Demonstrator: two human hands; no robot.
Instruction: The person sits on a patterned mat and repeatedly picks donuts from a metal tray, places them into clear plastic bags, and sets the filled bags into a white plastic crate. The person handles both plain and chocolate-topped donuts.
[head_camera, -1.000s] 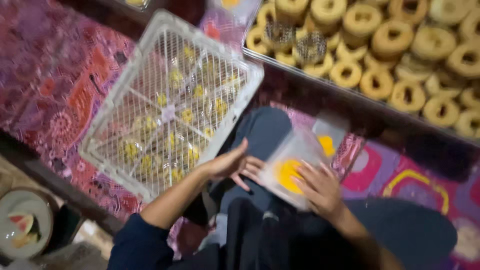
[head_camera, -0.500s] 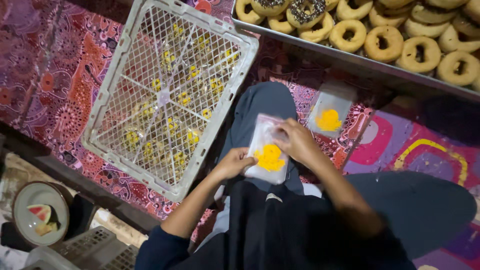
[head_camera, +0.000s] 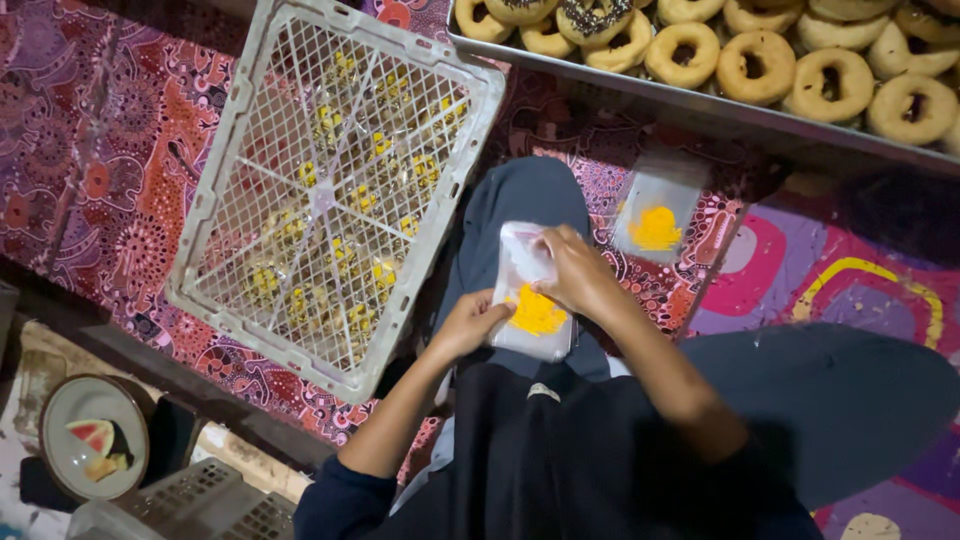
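Observation:
A small clear plastic bag with a yellow patch (head_camera: 533, 310) rests on my lap. My left hand (head_camera: 468, 322) grips its lower left edge. At the bag's top edge, my right hand (head_camera: 575, 272) pinches the plastic. A stack of similar clear bags with yellow patches (head_camera: 657, 212) lies on the patterned mat beyond my knee. To my left, an upturned white mesh crate (head_camera: 335, 190) covers several packed items with yellow marks.
A metal tray (head_camera: 700, 105) of ring doughnuts, some chocolate-topped, runs along the top right. A plate (head_camera: 92, 448) with watermelon slices sits at the lower left, beside another white crate (head_camera: 200, 500). The patterned mat (head_camera: 90, 170) covers the floor.
The bag has come down onto my lap, and both hands have closed in on it. The view has shifted, so the crate and tray now sit higher in frame.

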